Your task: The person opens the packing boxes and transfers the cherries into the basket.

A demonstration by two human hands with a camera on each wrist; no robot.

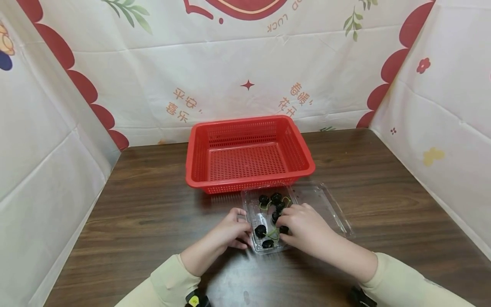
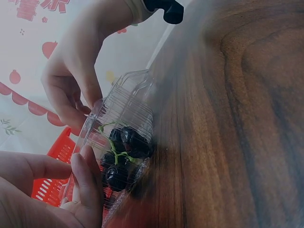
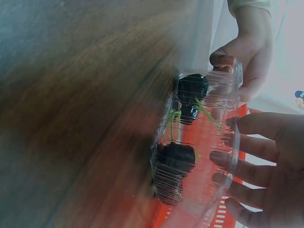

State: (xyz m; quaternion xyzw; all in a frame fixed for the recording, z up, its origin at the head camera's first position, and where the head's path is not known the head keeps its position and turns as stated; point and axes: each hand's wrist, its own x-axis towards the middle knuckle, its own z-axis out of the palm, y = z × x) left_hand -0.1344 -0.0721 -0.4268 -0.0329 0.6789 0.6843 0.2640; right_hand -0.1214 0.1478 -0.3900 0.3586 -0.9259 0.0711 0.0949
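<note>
Wooden table [image 1: 153, 183], left grip [image 1: 226, 232] relaxed against clear box [image 1: 261, 218], right grip [image 1: 307, 226] half-curled, hold on dark fruit [image 1: 276, 198] unclear.

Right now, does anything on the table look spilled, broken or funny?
No, nothing stands out. The black fruit I can see sits inside the clear box, its lid lies open beside it, and the red basket stands upright. The right hand hides some of the box.

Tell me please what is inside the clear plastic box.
Several dark round fruits with thin green stems lie inside the clear plastic box. The right hand covers part of the inside, so what is beneath it, and the exact count, cannot be seen.
</note>
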